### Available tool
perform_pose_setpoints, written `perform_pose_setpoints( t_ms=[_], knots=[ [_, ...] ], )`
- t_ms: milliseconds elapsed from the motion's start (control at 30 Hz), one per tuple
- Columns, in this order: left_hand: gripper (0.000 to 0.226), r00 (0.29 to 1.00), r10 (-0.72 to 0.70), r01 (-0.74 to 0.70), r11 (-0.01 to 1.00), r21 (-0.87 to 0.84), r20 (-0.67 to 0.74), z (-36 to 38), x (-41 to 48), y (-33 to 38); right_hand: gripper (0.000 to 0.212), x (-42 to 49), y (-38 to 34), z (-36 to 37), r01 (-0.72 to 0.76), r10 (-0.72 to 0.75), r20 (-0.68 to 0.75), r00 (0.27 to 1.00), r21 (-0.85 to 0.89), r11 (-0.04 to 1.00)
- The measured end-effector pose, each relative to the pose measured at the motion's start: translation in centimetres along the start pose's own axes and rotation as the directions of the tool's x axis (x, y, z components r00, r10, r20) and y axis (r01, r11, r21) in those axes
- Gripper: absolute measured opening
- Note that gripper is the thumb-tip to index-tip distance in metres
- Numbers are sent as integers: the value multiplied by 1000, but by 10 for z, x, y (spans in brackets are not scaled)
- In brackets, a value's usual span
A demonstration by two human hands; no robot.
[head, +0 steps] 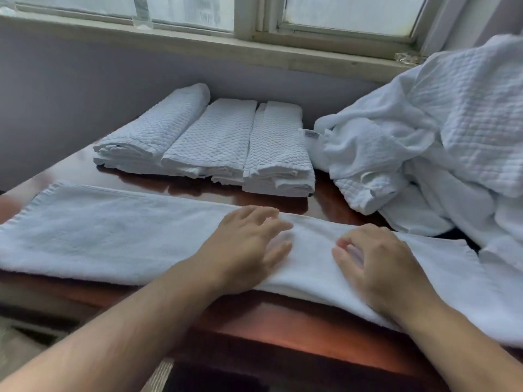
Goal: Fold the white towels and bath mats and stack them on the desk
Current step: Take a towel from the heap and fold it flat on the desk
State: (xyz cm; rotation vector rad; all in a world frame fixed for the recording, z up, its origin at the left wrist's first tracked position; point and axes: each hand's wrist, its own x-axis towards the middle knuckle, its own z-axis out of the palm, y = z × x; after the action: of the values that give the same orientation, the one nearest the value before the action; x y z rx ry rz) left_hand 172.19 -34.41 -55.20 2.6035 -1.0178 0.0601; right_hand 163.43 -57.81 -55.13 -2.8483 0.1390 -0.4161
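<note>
The white towel (113, 239) is lying as a long narrow strip along the near edge of the bench (283, 321). The left hand (249, 247) is pressing on the towel's middle, its grip open, fingers spread, holding nothing. The right hand (379, 264) is resting on the towel just beside it with bent fingers; I cannot tell if this grip is pinching the cloth.

I am judging that the step is smoothing before the crosswise fold. To do it well, the palms should be sweeping outward, keeping the long edges matched, before one end is brought over the other. The right part seems to be hanging over the bench's front, so a strong pull could be dragging it off.

Behind, three folded bath mats (209, 142) are lying side by side. The unfolded pile (438, 142) is crowding the towel's right end and may be catching it.
</note>
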Motion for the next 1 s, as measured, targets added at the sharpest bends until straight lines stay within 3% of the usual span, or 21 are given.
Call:
perform_pose_setpoints(
  t_ms=[133, 267, 433, 533, 667, 800, 1000],
  knots=[
    [73, 984, 13, -33, 993, 113, 180, 10, -1, -1, 65, -22, 40, -12, -72, 74, 248, 966, -18, 997],
    [81, 965, 31, -70, 987, 144, 259, 8, -3, -2, 70, -21, 62, -21, -120, 119, 341, 932, -21, 993],
    [64, 968, -29, 3, 995, 102, 249, 9, 5, 16, 74, -17, 68, -18, -86, 93, 331, 939, -37, 996],
    [57, 971, 106, -103, 994, -22, 212, 13, 5, 36, 73, -16, 73, -19, -57, 62, 327, 943, -25, 998],
    [44, 974, 223, -209, 945, -252, 29, 1, -9, 32, 66, -20, 73, -19, -38, 32, 220, 975, 23, 999],
    [29, 965, 262, -262, 961, -92, -14, -10, -33, 3, 48, -25, 64, -22, 3, -8, 70, 998, 71, 997],
    [17, 987, 152, -158, 979, -133, -51, -21, -34, -1, 38, -34, 3, -22, 279, -282, -23, 959, 236, 931]
  ],
)
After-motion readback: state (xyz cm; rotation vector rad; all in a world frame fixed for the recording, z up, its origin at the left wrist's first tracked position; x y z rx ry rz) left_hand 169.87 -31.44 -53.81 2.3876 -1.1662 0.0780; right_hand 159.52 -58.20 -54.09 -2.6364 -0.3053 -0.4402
